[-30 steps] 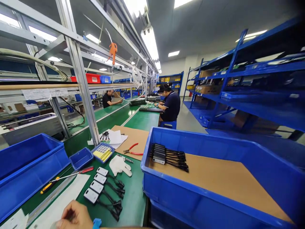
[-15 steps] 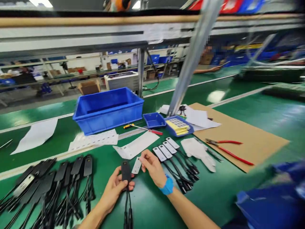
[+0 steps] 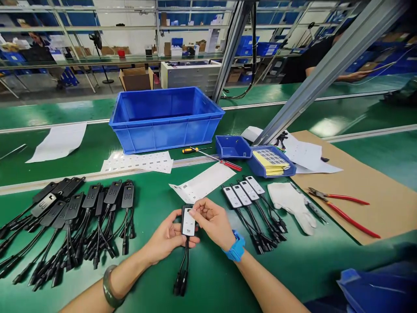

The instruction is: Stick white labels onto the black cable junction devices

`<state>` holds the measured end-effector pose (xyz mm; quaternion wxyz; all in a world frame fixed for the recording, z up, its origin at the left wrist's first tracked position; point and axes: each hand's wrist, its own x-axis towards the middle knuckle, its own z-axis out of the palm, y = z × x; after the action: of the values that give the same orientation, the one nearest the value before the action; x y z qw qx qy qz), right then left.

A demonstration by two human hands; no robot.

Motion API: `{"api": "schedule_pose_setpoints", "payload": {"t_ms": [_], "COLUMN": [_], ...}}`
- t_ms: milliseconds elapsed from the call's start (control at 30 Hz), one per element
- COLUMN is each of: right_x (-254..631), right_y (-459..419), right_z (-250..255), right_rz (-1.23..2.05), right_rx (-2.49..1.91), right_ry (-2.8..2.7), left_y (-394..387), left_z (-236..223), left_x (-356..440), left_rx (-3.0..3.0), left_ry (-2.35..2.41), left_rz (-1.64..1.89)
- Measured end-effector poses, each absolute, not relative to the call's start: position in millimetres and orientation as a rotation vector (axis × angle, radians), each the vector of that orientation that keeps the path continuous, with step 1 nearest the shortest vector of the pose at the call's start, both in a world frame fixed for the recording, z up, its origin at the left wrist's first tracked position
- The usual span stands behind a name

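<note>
Held low over the green bench mat: a small black flat cable module faced with a white label, two black leads hanging below. Left hand curled around its side; right hand fingertips pinched on the label's top edge. Just right, four labelled modules in a row.

Desk: green desk, with a pale strip running along it toward the far edge.
Frame: slanted aluminium posts rising from the desk's right half.
Beyond far edge: second green line, then grey floor with cardboard boxes.
Back: white wall, blue shelving.
</note>
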<state>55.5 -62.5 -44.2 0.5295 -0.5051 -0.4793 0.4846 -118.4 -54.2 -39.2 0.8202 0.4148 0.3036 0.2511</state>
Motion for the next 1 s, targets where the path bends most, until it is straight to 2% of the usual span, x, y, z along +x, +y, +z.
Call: {"api": "schedule_pose_setpoints", "payload": {"t_ms": [1000], "right_x": [51], "right_y": [-59], "right_z": [-53], "right_rz": [1.141], "right_rx": [-1.338], "right_ry": [-1.057], "left_y": [-52], "left_z": [-38], "left_x": [-113], "left_rx": [0.956], "left_ry": [0.699], "left_rz": [0.512]}}
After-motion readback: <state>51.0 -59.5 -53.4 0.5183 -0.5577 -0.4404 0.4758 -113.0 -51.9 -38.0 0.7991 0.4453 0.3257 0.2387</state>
